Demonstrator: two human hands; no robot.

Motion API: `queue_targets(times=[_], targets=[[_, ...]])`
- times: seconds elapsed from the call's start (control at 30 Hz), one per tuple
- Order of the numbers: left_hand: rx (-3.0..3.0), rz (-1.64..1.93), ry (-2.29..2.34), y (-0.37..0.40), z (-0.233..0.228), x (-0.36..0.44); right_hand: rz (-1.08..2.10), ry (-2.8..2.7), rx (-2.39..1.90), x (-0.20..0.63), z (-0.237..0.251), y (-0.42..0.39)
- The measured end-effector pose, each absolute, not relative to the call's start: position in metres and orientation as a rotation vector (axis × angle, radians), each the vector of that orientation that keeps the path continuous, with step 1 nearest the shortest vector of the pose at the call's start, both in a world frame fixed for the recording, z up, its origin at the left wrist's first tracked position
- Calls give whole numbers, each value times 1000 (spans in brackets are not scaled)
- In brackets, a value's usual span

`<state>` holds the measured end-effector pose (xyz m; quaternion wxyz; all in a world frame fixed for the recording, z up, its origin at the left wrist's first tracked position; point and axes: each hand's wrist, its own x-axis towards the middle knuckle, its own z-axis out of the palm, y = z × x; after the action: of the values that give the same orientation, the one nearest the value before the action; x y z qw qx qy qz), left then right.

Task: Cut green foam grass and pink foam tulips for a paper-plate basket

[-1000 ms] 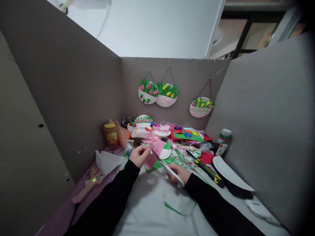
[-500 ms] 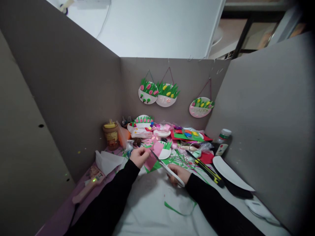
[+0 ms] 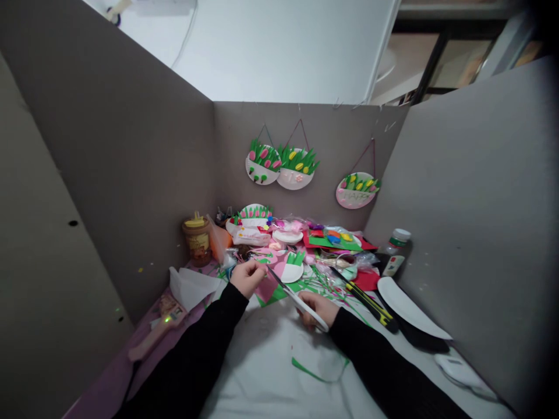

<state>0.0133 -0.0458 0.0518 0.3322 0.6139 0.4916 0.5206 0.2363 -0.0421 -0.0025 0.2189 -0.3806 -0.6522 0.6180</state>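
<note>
**Scissor tips at the left fingertips; stock and tools ranged around the grass-trimmed plate**

All places are taken from the grass-trimmed plate (image 3: 294,273), lying on the table with green paper blades along its top.

Left hand (image 3: 248,278): just left of the plate, thumb and fingertips pressed together in a pinch. Whether a small scrap sits between them cannot be told. The pinch appears chosen to present a fine edge to the blades.

Right hand (image 3: 312,308): nearer the wearer than the plate and slightly right, fingers closed around the white handle of the scissors (image 3: 292,292). The scissors slant across in front of the plate, tips up and leftward to the left fingertips; whether they touch is too small to tell. This crossing angle seems to give both wrists room.

Pink paper (image 3: 267,288) shows left of the plate, below the left hand, with a green sheet (image 3: 276,297) under that area; both are presumably within easy reach as stock.

A yellow-and-black cutter (image 3: 369,302) lies to the plate's right, likely set aside from the working hands. A pink glue gun (image 3: 155,334), green light lit, rests well left of the plate and nearer the wearer, apparently away from the scissors' path. Beyond and above the plate, three finished-looking hanging plates (image 3: 297,179) are hung by cords, possibly as patterns.
</note>
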Motion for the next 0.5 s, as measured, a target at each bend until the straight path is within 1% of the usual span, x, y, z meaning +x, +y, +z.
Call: queue_targets(times=[0.5], targets=[[1586,1348,1269,-47,53,13,1698,-1825,-1052,236,-3,-42]])
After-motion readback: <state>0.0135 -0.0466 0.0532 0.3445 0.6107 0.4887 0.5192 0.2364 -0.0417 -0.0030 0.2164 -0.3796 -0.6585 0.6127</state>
